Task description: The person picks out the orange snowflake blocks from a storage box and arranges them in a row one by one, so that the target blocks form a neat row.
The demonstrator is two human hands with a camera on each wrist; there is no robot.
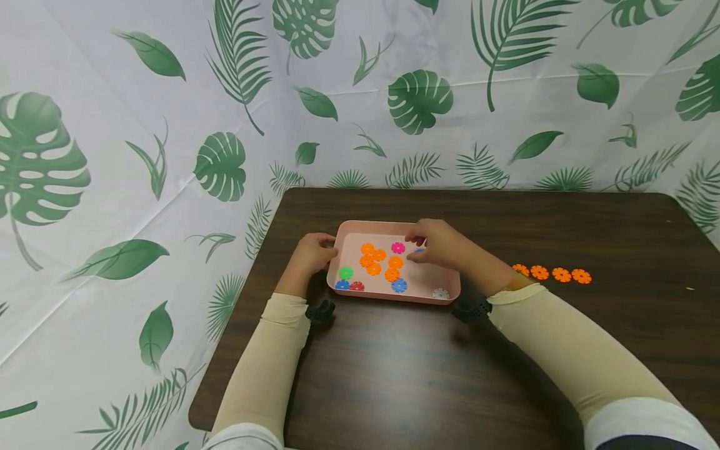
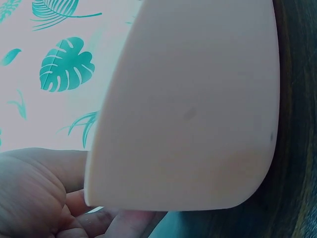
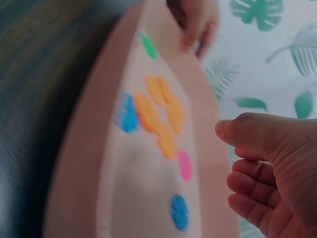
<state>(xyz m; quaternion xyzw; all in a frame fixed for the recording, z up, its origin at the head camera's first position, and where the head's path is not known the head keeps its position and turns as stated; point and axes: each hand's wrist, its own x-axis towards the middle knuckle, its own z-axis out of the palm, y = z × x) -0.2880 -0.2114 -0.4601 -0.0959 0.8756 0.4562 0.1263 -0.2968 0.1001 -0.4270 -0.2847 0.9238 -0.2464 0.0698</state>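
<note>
A shallow pink tray (image 1: 388,296) stands on the table, with flower-shaped plastic discs in it. At its left end, my left hand (image 1: 310,255) grips the wall; the left wrist view shows the thumb and fingers at the tray's edge. My right hand (image 1: 441,245) hovers over the tray's right part, thumb and forefinger apart and nothing between them. Several orange discs (image 1: 374,268) lie heaped in the middle. Around them are a pink disc (image 1: 397,248), a green disc (image 1: 345,272), a red disc (image 1: 357,286), blue discs (image 1: 399,285) and a whitish disc (image 1: 440,293).
To the right of the tray, several orange discs (image 1: 561,275) lie in a row on the dark wooden table (image 1: 388,375), partly behind my right forearm. A white cloth with green leaves (image 1: 349,144) hangs behind the table and along its left side.
</note>
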